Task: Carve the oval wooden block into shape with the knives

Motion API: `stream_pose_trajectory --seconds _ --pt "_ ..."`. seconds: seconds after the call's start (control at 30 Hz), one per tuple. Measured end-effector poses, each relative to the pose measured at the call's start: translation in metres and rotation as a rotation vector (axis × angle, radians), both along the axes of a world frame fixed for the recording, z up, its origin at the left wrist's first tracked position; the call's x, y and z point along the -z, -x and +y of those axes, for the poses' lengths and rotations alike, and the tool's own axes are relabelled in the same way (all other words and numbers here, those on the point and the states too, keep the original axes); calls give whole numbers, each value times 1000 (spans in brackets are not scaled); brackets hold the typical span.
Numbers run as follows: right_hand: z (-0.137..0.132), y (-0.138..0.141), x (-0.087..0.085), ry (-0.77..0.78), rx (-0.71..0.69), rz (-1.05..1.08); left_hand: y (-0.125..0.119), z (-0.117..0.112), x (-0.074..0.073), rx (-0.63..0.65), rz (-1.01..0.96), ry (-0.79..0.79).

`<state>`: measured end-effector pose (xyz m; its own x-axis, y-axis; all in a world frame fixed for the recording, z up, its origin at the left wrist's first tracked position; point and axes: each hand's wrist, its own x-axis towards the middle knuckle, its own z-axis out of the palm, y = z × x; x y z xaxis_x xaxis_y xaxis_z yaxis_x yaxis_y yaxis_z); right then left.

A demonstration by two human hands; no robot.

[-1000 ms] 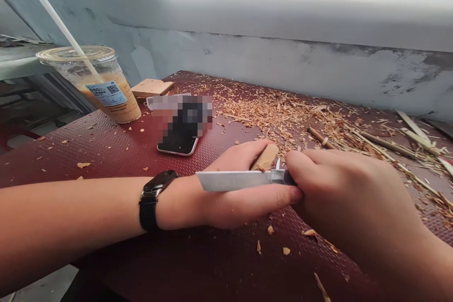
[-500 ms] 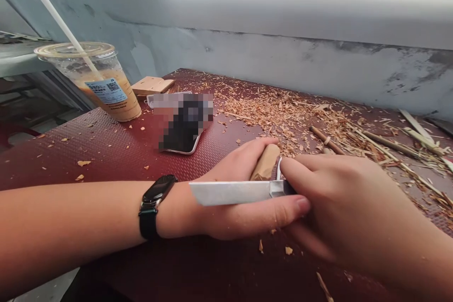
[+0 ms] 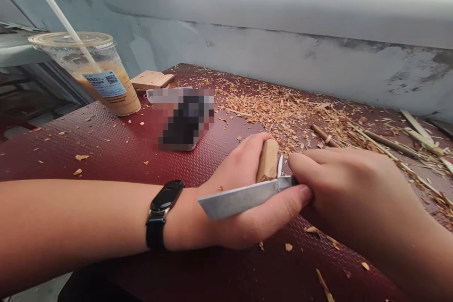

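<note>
Wrapped round a short piece of wood [image 3: 268,159], my left hand [image 3: 230,198] lies palm up near the middle of the view. A black band with a dark screen [image 3: 166,198] circles that wrist. My right hand [image 3: 339,184] is closed on the dark handle of a knife [image 3: 240,198]. The flat steel blade points left and lies across my left palm, with its edge at the near end of the wood. My left thumb reaches along below the blade and touches the fingers of my right hand. Most of the handle is hidden by the right fingers.
A heap of wood shavings [image 3: 272,108] spreads over the dark red table [image 3: 116,151]. Sticks [image 3: 389,144] lie at the right. A plastic cup with a straw [image 3: 102,75], wooden blocks [image 3: 152,79] and a blurred phone [image 3: 186,122] stand at the left. A wall [image 3: 255,47] borders the back.
The knife has tilted, its tip dropping toward me. My left hand has turned and the wood now stands more upright. A small chip lies on my left hand.
</note>
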<state>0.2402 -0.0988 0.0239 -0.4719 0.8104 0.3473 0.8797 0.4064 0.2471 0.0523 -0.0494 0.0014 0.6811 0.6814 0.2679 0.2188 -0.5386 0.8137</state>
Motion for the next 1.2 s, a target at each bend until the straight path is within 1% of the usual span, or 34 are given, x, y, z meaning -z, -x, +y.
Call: stream_pose_trajectory --seconds 0.07,0.13,0.27,0.37,0.47,0.5,0.53,0.6,0.63,0.67,0.7,0.77,0.87,0.93,1.03,1.13,1.2 --pt "-2 1 4 -50 56 2 -1 -2 0 -93 17 44" --pt "-4 4 9 -101 129 6 -3 -4 -1 -157 28 61" --pt "-11 12 19 -161 254 -24 -7 -3 2 -154 -29 28" --pt "-14 15 20 -170 266 -27 -9 -3 6 -128 -52 -13" --pt "-11 13 14 -159 204 23 -5 0 4 -127 -1 -6" --pt "-9 11 11 -130 154 28 -4 3 1 -91 27 20" --pt "-7 9 7 -95 95 22 -2 6 -2 -13 49 49" --pt "-4 4 1 -44 -17 -18 0 12 -8 278 83 48" --pt "-2 3 -2 -39 -55 -36 1 14 -10 348 85 35" --pt "-2 2 -3 -43 -69 -47 1 16 -12 365 93 15" --pt "-1 1 -4 -50 -64 -51 1 16 -12 346 84 -8" --pt "-1 2 -2 -72 -15 -44 0 15 -11 231 70 -31" --pt "-3 6 3 -126 89 -36 -2 8 -7 82 79 33" --pt "-4 9 7 -149 149 -34 -3 4 -4 33 73 72" --pt "-8 13 12 -155 246 -30 -5 1 4 -4 -32 86" --pt "-10 16 16 -91 317 -17 -8 0 15 -71 -184 161" --pt "-10 18 17 -48 322 -4 -9 0 20 -130 -235 189"
